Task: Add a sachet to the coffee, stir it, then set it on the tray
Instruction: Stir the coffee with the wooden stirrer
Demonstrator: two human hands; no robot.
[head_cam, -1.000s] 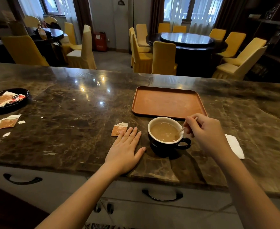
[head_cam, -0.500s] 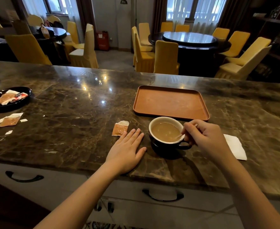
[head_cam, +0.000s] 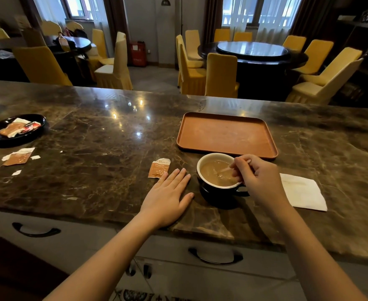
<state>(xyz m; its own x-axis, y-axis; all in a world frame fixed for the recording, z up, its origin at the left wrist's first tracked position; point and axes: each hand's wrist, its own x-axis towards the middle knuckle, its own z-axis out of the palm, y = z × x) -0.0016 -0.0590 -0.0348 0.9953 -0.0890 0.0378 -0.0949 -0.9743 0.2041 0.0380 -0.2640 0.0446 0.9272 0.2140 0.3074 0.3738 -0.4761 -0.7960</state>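
A dark cup (head_cam: 213,193) with a white inside holds milky coffee and stands on the marble counter just in front of the brown tray (head_cam: 226,133), which carries nothing. My right hand (head_cam: 258,177) is over the cup's right rim, pinching a thin stirrer (head_cam: 223,170) whose tip dips into the coffee. Left of the cup my left hand (head_cam: 167,199) lies flat on the counter, fingers together, holding nothing. A torn orange sachet (head_cam: 158,168) rests by its fingertips.
A white napkin (head_cam: 302,193) lies right of the cup. At far left stands a black dish (head_cam: 15,139) with sachets, and a second torn sachet (head_cam: 18,157) with paper scraps lies below it. Drawer handles run under the counter edge. Yellow chairs and round tables fill the room behind.
My right hand has shifted slightly left over the cup's rim, and the stirrer now reaches further across the coffee. My left hand, the cup and the tray have stayed in place.
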